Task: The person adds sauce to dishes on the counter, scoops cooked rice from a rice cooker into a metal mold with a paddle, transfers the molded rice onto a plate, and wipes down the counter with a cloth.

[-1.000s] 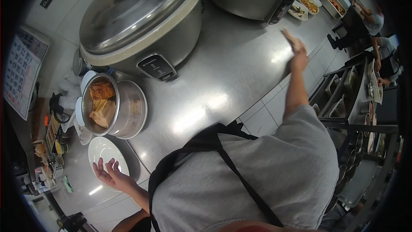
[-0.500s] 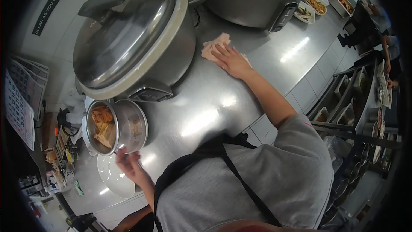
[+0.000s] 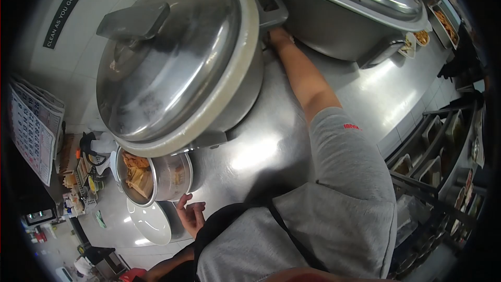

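Observation:
My right hand (image 3: 279, 38) reaches between the large lidded cooker (image 3: 172, 68) and the second cooker (image 3: 334, 26), just below their side handles. Its fingers are hidden there, and no cloth shows. Over the counter's near edge, my left hand (image 3: 191, 216) hangs empty with its fingers apart and slightly curled. To its left lies a white oval plate (image 3: 149, 223). Beyond that hand, a metal pot (image 3: 139, 177) of orange and pale food stands beside a steel container (image 3: 175, 177).
The steel counter (image 3: 250, 162) runs along the wall. Food trays (image 3: 444, 26) stand at its far right. A rack with containers (image 3: 430, 172) is on the right. Another person's arm (image 3: 169, 267) shows at the bottom left, near a wall calendar (image 3: 32, 130) higher up.
My right hand swept the pink cloth inward from the counter's right side, then went in between the cookers, out of sight with it. My left hand shifted right. The view has turned.

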### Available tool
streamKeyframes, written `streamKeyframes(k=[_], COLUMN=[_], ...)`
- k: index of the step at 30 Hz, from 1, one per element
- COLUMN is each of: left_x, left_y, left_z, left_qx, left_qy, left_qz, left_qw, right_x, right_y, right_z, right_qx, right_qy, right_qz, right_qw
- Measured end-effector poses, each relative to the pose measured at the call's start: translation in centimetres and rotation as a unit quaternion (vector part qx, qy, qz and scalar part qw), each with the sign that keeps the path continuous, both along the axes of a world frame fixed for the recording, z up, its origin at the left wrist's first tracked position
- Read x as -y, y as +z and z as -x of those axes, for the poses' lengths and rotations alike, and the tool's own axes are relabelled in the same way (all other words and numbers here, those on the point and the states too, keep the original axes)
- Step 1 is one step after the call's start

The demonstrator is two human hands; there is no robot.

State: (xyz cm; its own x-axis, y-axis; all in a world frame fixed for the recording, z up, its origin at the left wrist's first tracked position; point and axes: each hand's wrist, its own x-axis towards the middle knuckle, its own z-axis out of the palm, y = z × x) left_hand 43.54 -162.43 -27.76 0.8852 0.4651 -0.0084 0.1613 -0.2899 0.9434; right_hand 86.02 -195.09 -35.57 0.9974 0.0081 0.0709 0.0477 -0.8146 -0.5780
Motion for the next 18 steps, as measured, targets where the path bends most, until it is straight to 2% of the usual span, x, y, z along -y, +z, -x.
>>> streamKeyframes(k=[1, 4, 6, 9, 12, 15, 18], left_x=[-1.0, -1.2, -0.2, -0.7, 0.1, 0.7, 0.1], left_y=[-1.1, -2.3, -0.5, -1.5, -2.0, -1.3, -1.7], left_z=[0.7, 1.5, 1.1, 0.9, -0.1, -0.9, -0.6], left_qx=[-0.036, -0.05, -0.098, -0.07, -0.076, -0.112, -0.095], left_qy=[-0.001, 0.023, -0.018, -0.053, -0.022, -0.051, -0.044], left_qz=[0.014, 0.027, 0.033, -0.012, 0.028, 0.021, 0.017], left_qw=[0.999, 0.998, 0.994, 0.996, 0.996, 0.992, 0.994], right_x=[-0.1, -0.4, -0.5, -0.2, -0.4, -0.4, 1.4], right_y=[-0.4, -1.6, -2.0, -2.5, -2.9, -3.6, -4.5], right_z=[-1.1, -3.9, -5.2, -5.8, -5.2, -3.8, -3.1], right_qx=[0.005, 0.01, 0.007, 0.005, 0.003, 0.001, -0.002], right_qy=[0.001, -0.004, -0.008, -0.005, 0.002, 0.026, 0.068], right_qz=[-0.004, -0.008, -0.011, -0.01, -0.005, 0.009, 0.01], right_qw=[1.0, 1.0, 1.0, 1.0, 1.0, 1.0, 0.998])
